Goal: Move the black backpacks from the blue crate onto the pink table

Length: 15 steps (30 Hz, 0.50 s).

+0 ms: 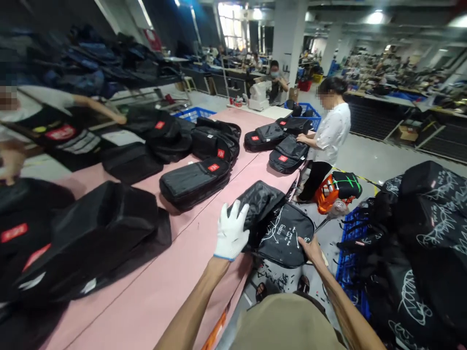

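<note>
Gloved left hand [231,232] on quilted blk backpack [277,223].

Printed bag [280,233] on table [175,287] edge; backpacks [195,181] left; crate [350,253] right.

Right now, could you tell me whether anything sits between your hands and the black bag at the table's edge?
Nothing visible does. The gloved left hand already rests on the black bag, and the bare right hand touches its lower edge, beside the pink table.
</note>
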Each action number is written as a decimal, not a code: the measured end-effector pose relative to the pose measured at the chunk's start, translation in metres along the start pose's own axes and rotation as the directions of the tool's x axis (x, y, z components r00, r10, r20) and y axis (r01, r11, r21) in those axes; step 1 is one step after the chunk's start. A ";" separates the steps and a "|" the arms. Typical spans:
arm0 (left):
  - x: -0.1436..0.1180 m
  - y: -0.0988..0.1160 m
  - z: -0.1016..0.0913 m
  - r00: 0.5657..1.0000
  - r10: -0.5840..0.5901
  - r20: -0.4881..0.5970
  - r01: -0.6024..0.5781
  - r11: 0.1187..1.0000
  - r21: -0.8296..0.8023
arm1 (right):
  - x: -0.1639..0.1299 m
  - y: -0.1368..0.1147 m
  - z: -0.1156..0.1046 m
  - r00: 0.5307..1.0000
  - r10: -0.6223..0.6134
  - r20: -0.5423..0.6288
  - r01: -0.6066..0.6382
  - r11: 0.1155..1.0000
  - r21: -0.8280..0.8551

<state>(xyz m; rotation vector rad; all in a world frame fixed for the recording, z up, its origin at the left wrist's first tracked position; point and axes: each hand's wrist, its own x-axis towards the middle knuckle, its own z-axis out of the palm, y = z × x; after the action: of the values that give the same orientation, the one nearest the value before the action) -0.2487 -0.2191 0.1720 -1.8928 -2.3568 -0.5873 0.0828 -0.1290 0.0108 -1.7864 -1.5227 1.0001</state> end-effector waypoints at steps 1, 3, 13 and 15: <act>-0.003 0.004 0.001 0.999 0.053 -0.008 -0.053 0.998 -0.045 | 0.005 -0.012 -0.010 0.990 -0.117 -0.073 0.111 0.991 -0.075; -0.005 0.014 0.001 0.986 0.162 -0.039 -0.166 0.974 -0.154 | 0.009 -0.043 -0.032 0.893 -0.428 -0.141 0.387 0.888 -0.248; 0.035 0.115 0.006 0.885 0.428 -0.183 -0.440 0.643 -0.627 | -0.036 -0.093 -0.105 0.488 -0.873 0.030 0.815 0.442 -0.374; 0.031 0.131 0.020 0.837 0.512 -0.192 -0.507 0.597 -0.621 | -0.043 -0.074 -0.124 0.521 -0.852 -0.059 0.783 0.504 -0.364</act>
<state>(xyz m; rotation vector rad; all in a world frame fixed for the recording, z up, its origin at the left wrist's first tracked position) -0.1276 -0.1611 0.1950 -2.6779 -1.5217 -1.4610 0.1432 -0.1527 0.1472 -0.9904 -2.1068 0.0560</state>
